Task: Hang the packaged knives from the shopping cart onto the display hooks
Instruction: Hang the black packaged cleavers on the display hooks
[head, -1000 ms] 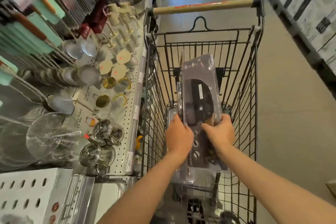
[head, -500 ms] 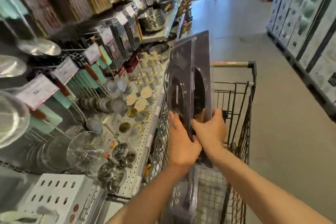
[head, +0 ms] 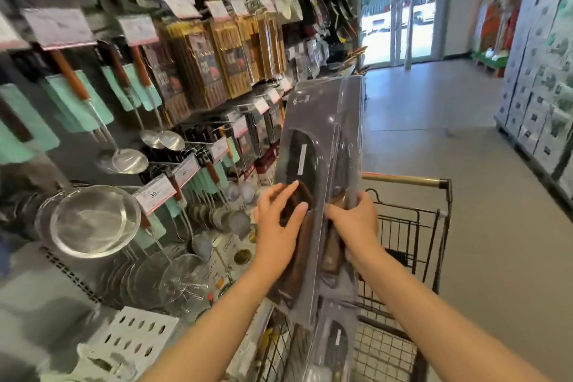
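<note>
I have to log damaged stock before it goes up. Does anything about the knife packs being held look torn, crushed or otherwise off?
Nothing stands out. The knife packs are upright between the left hand and right hand, above the shopping cart. Their clear fronts look intact, though glare and blur hide fine detail.

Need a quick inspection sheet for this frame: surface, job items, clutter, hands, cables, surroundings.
Surface: no table; work happens over the shopping cart, which stands beside the display rack.
Job's things: two packaged knives held upright above the cart; at least one more pack lies in the cart below; none hung yet.
Clutter: strainers, ladles, teal spatulas, boxed sets and price tags crowd the hooks.
Hands: left hand on the front pack's face; right hand gripping the rear pack's edge.
Cables: nothing seen.
Surroundings: aisle floor, glass doors, stacked cartons on the right.
</note>
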Available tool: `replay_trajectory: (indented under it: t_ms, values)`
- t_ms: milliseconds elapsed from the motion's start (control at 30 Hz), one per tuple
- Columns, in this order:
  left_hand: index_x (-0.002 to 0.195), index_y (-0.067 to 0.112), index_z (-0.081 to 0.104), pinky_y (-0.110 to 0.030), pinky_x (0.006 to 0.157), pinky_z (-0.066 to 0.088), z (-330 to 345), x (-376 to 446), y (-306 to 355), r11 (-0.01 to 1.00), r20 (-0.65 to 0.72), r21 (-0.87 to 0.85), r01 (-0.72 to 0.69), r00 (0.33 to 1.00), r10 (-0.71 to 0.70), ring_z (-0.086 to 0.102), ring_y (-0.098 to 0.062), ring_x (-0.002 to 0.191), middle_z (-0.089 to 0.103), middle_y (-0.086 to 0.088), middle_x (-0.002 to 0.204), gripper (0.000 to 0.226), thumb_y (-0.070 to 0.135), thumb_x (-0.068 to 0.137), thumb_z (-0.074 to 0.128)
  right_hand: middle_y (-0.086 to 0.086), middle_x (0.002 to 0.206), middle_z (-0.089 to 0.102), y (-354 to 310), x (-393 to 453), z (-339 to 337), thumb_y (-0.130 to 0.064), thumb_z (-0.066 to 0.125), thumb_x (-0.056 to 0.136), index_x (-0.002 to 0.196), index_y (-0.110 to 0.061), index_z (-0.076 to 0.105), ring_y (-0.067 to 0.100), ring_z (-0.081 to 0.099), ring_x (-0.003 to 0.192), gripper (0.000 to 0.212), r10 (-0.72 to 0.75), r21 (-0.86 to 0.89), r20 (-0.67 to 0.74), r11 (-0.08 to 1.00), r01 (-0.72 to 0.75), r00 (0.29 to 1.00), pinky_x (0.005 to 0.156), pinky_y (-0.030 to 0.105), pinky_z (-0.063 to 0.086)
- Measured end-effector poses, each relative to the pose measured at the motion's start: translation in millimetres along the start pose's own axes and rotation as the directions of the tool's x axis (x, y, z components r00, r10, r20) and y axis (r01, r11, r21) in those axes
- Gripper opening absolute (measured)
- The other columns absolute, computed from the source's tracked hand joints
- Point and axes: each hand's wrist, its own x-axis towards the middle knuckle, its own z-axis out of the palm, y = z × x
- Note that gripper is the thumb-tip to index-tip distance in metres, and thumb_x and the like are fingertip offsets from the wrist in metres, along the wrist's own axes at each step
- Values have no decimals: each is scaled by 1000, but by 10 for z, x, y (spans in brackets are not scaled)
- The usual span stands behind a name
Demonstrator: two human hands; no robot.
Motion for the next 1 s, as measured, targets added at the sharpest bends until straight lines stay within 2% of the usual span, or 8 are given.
replay_trajectory:
  t_ms: [133, 267, 367, 433, 567, 700, 800, 1000]
  values:
    - [149, 33, 14, -42, 118, 21, -377, 97, 172, 986, 5, -72, 149, 989, -150, 18, -12, 143, 14, 3, 157, 87, 41, 80, 67, -6, 95, 63, -285, -113, 132, -20, 80, 67, 103, -27, 52, 16, 61, 90, 46, -85, -33, 65, 996, 87, 994, 81, 38, 53]
    - [142, 11, 30, -47, 99, 47, -770, 105, 250, 947, -66, -122, 298, 949, -308, 55, -24, 121, 54, -8, 135, 119, 68, 50, 78, 0, 99, 67, -591, -256, 369, -21, 82, 59, 100, -27, 55, 20, 64, 91, 49, -127, 24, 153, 992, 125, 980, 85, 42, 54]
    - [92, 11, 66, -19, 65, 53, -1125, 113, 289, 957, -136, -105, 272, 949, -285, 69, -8, 74, 73, 5, 79, 52, 50, 60, 82, 4, 99, 68, -814, -381, 579, -11, 78, 65, 99, -22, 56, 23, 65, 91, 42, -152, 89, 249, 987, 134, 956, 87, 45, 54]
    - [86, 12, 69, -11, 57, 48, -1363, 65, 386, 964, -167, -121, 239, 952, -257, 67, 1, 64, 73, 6, 74, 28, 31, 68, 80, 5, 98, 68, -922, -478, 735, -7, 77, 68, 99, -20, 56, 23, 65, 91, 40, -165, 108, 299, 984, 139, 940, 87, 43, 54]
    - [95, 3, 65, -20, 61, 52, -1831, -118, 479, 960, -317, -130, 249, 907, -278, 70, -14, 76, 73, -9, 88, 70, 50, 49, 86, 5, 94, 69, -1049, -725, 1085, -5, 76, 67, 93, -19, 57, 23, 66, 87, 35, -186, 158, 387, 978, 134, 903, 84, 43, 55]
    - [84, 6, 60, -21, 55, 43, -2299, -309, 501, 939, -440, -127, 321, 830, -343, 62, -15, 68, 67, -7, 80, 73, 59, 42, 85, 8, 88, 68, -1138, -1013, 1459, 0, 74, 70, 87, -14, 58, 24, 66, 82, 28, -203, 197, 486, 973, 119, 850, 76, 38, 55]
    - [72, 11, 44, -15, 46, 38, -2656, -482, 516, 936, -517, -196, 293, 780, -353, 48, -11, 55, 50, -1, 66, 52, 35, 57, 87, 11, 92, 70, -1184, -1224, 1739, 5, 71, 70, 91, -13, 60, 25, 67, 83, 29, -209, 228, 549, 969, 95, 809, 79, 40, 55]
    - [60, 13, 46, -16, 37, 44, -3360, -816, 653, 931, -529, -320, 175, 782, -329, 55, -4, 36, 58, 4, 40, 36, -7, 73, 72, 10, 92, 70, -1317, -1619, 2247, 6, 68, 73, 95, -10, 61, 24, 68, 86, 29, -261, 306, 638, 949, 73, 724, 74, 35, 55]
